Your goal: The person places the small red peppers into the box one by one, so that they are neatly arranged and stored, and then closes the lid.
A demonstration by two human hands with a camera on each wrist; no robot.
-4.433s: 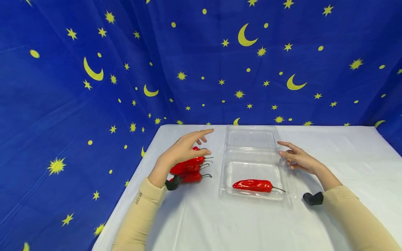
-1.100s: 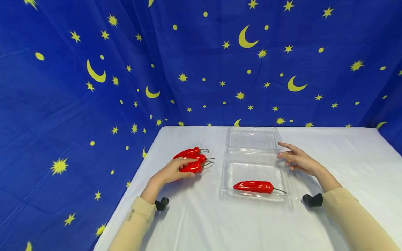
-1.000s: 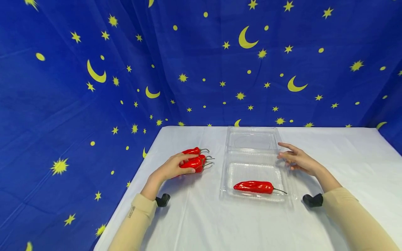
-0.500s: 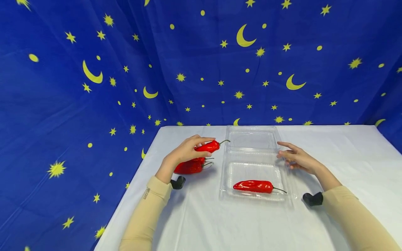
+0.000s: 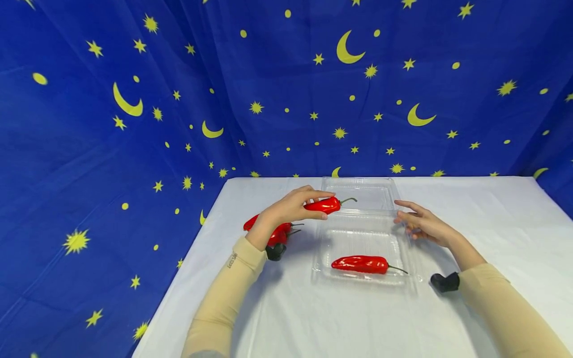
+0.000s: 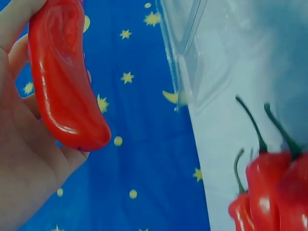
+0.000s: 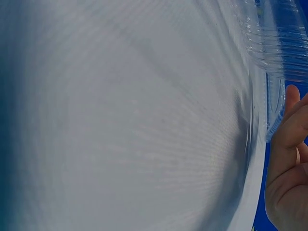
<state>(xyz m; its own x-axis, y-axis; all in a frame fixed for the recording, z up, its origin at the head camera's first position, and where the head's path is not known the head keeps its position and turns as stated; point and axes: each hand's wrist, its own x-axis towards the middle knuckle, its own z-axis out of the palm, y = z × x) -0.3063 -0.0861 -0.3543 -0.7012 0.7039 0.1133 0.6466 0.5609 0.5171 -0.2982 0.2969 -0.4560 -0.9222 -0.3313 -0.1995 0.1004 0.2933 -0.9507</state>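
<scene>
Red peppers (image 5: 281,233) lie bunched at left on a white cloth (image 5: 286,318), partly behind the left hand (image 5: 290,208), whose thumb and fingers clamp a raised pepper (image 5: 327,205); its stem shows against the far half of a clear container (image 5: 358,239). The near half holds one pepper (image 5: 360,264), lying along the front side. Rightmost, the right hand (image 5: 427,227) has its fingers apart beside the container; contact is unclear.

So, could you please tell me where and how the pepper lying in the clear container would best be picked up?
I'd grip the pepper around its thicker body near the stem, coming from above: it lies lengthwise near the front wall of the open container, which likely hampers a sideways approach.
</scene>
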